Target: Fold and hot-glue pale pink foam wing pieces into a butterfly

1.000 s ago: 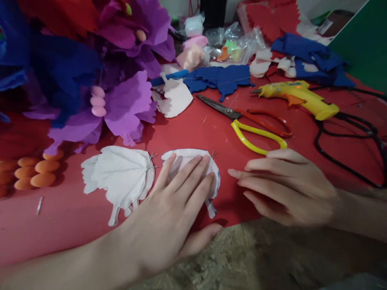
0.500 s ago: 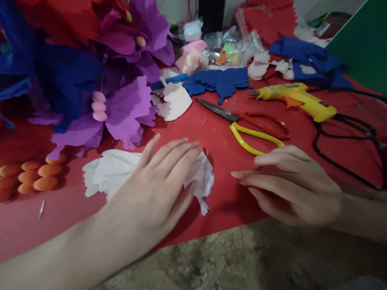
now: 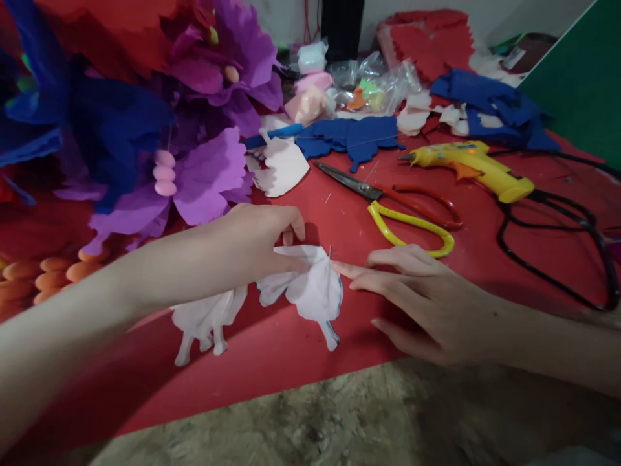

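A white scalloped, wing-shaped piece (image 3: 315, 294), apparently paper or fabric, lies on the red tabletop. It has a narrow tail and blue along its right edge. My left hand (image 3: 262, 236) bends over its upper left part, thumb laid on the white surface and fingers curled; part of the grip is hidden. Thin pin-like strands (image 3: 331, 251) stick up at its top right corner. My right hand (image 3: 417, 301) has its fingers apart, the index fingertip at the piece's right edge beside these strands. More white scalloped material (image 3: 208, 317) with tails shows below my left forearm.
Scissors (image 3: 371, 191) with red and yellow handles lie behind my hands. A yellow glue gun (image 3: 473, 165) with a black cord rests to the right. Blue cut pieces (image 3: 354, 136) are farther back. Purple petals (image 3: 211, 171) and orange ovals (image 3: 51, 279) are at left.
My left hand has gone from lying flat across the white piece to curling over its upper edge, uncovering more of it. My right hand has moved left, its index finger reaching the piece's edge.
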`<state>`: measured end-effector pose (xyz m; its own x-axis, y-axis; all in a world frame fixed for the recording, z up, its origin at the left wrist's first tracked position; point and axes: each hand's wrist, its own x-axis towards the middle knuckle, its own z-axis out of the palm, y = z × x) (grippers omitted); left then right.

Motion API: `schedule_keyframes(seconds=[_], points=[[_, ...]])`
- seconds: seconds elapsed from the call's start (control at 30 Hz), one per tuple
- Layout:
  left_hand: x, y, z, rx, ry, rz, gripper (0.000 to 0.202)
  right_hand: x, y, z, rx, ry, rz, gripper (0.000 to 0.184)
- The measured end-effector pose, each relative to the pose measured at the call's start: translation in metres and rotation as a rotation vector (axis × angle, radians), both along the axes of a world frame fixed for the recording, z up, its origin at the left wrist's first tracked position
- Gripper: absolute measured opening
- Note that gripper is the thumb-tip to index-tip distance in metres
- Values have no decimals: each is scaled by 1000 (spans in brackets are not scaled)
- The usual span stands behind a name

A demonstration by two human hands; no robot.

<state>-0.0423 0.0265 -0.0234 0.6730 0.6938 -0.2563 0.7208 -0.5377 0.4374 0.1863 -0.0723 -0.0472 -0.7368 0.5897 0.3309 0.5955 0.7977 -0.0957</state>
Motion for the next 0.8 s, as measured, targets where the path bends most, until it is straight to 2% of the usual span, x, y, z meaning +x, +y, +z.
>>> schedule_keyframes(seconds=[0.13, 0.27, 0.43, 0.67, 0.73, 0.8], points=[[9, -1, 9, -38, 77, 64, 25, 1, 0, 0, 2, 22, -24, 30], [10, -7, 24, -70, 37, 77, 26, 2, 0, 0, 24, 52, -40, 25], [6, -10, 40, -201, 68, 109, 24, 1, 0, 0, 44, 48, -38, 24], [-10, -3, 40, -369, -10, 219, 33, 2, 0, 0, 49, 39, -22, 22], [-18, -2, 38, -365, -4, 252, 38, 2, 0, 0, 51, 44, -28, 22], [-29, 0, 36, -287, 0, 259, 43, 1, 0, 0, 56, 46, -26, 23]])
